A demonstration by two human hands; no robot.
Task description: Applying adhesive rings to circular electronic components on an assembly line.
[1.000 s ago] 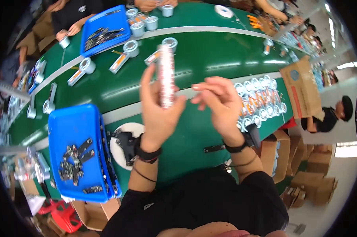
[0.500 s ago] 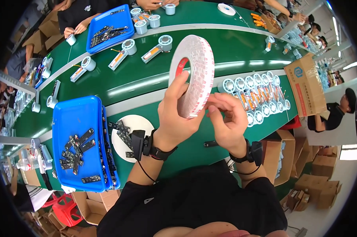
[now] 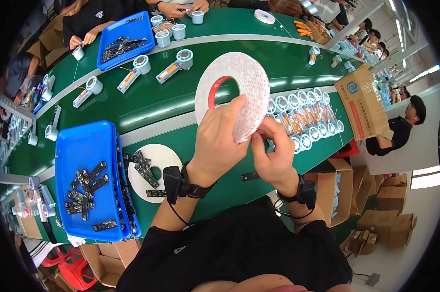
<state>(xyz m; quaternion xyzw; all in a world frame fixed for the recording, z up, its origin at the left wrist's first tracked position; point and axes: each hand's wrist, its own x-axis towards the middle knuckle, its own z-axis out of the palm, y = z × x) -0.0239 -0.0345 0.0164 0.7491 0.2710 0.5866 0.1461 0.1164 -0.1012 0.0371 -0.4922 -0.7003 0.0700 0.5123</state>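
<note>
My left hand [image 3: 216, 138] grips a wide roll of white adhesive tape [image 3: 253, 90] with red print, its fingers hooked through the red-lined core. At the roll's lower right edge, my right hand [image 3: 277, 156] is closed, thumb and forefinger pinching the tape there; any loose end between them is too small to see. Below the hands, a small black circuit board [image 3: 250, 176] lies on the green table. Left of my left wrist, several more boards [image 3: 146, 171] rest on a white disc-shaped roll [image 3: 138, 190].
Stacked blue trays [image 3: 67, 151] with circuit boards stand at the left. Rows of light-blue fan units [image 3: 305, 117] with orange wires lie at the right, near a cardboard box [image 3: 361, 104]. More units [image 3: 184, 58] sit on the green belt [image 3: 166, 104]. Co-workers' hands [image 3: 86, 38] work across it.
The roll has turned so more of its flat side shows, and my right fingertips have closed in at its lower edge. The whole view has shifted slightly.
</note>
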